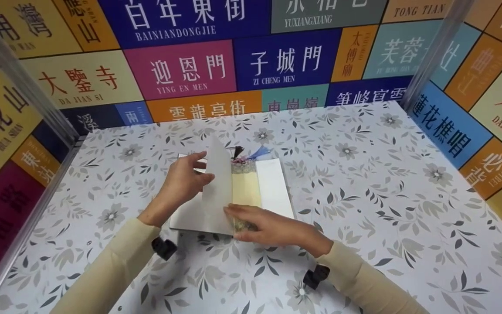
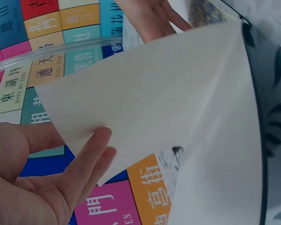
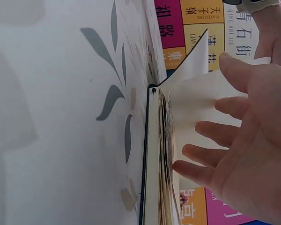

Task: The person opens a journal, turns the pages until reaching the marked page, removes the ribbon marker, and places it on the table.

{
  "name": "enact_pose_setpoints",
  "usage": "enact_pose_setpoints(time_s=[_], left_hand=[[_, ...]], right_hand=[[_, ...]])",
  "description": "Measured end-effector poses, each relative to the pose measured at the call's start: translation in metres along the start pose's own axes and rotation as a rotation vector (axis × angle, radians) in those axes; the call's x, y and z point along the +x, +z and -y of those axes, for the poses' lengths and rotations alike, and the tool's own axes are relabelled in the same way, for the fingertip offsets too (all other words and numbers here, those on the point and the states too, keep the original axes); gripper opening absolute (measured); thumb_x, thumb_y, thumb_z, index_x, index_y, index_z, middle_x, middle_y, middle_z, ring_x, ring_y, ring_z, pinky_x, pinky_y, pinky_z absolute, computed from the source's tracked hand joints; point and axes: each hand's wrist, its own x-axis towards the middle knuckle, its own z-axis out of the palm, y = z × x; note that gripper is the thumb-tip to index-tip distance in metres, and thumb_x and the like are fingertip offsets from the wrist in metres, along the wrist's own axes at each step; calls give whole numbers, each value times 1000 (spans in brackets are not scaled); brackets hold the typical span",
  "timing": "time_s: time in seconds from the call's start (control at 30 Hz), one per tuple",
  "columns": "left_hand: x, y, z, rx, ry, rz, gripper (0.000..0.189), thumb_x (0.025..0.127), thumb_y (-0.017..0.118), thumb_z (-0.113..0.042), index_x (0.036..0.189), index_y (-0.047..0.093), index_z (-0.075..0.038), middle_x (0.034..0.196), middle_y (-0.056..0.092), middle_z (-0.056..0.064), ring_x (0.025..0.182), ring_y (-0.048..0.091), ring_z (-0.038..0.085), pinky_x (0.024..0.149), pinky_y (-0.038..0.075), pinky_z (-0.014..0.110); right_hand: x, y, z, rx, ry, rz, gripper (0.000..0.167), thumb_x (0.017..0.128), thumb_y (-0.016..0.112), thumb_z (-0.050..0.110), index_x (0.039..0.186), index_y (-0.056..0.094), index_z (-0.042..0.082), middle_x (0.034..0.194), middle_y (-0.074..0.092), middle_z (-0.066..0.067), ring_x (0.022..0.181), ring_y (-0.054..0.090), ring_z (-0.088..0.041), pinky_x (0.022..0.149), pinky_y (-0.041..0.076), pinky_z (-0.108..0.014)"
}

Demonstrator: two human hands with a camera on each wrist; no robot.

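An open notebook (image 1: 275, 183) lies on the table with one white page (image 1: 218, 187) lifted upright. My left hand (image 1: 185, 176) pinches that page near its outer edge, fingers on one face; in the left wrist view the page (image 2: 140, 89) bends away from the fingers. A pale yellow strip (image 1: 245, 187) with patterned ends lies inside the notebook, a blue tassel (image 1: 259, 152) and a dark tassel (image 1: 237, 151) at its top. My right hand (image 1: 268, 224) rests over its lower end, covering part of it. In the right wrist view the right hand's fingers (image 3: 210, 136) are extended and spread beside the pages.
The table (image 1: 364, 183) carries a leaf and flower print. Panels with coloured Chinese place-name blocks (image 1: 181, 69) stand behind and at both sides. A black wrist mount (image 1: 164, 248) sits on the left sleeve, another mount (image 1: 316, 275) on the right.
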Motion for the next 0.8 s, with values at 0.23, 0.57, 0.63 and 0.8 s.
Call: enact_pose_setpoints(time_s=[0.23, 0.57, 0.63, 0.8], left_hand=[[-8, -4, 23, 227, 135, -138, 60, 82, 56, 10, 142, 52, 6, 111, 70, 28, 92, 70, 35, 78, 57, 45], [-17, 8, 63, 294, 62, -169, 65, 79, 59, 10, 143, 51, 4, 125, 52, 35, 108, 59, 44, 93, 52, 53], [-18, 11, 70, 316, 50, -142, 65, 80, 64, 6, 144, 51, 2, 131, 49, 36, 114, 58, 47, 96, 51, 55], [-18, 19, 84, 364, 41, -60, 63, 85, 71, -7, 143, 50, 4, 141, 43, 39, 128, 47, 55, 106, 43, 61]], right_hand=[[-1, -2, 0, -28, 17, -21, 65, 103, 55, 35, 158, 29, 13, 167, 24, -10, 156, 20, -32, 127, 20, -50], [-5, -17, -14, -26, 38, -132, 53, 102, 57, 26, 150, 46, 5, 163, 32, -17, 153, 24, -39, 124, 23, -58], [-6, -19, -17, -31, 54, -144, 53, 101, 58, 26, 149, 47, 5, 163, 31, -17, 153, 23, -39, 124, 22, -59], [-8, -19, -26, -75, 103, -135, 58, 101, 58, 29, 152, 42, 7, 165, 27, -16, 154, 19, -39, 125, 17, -59]])
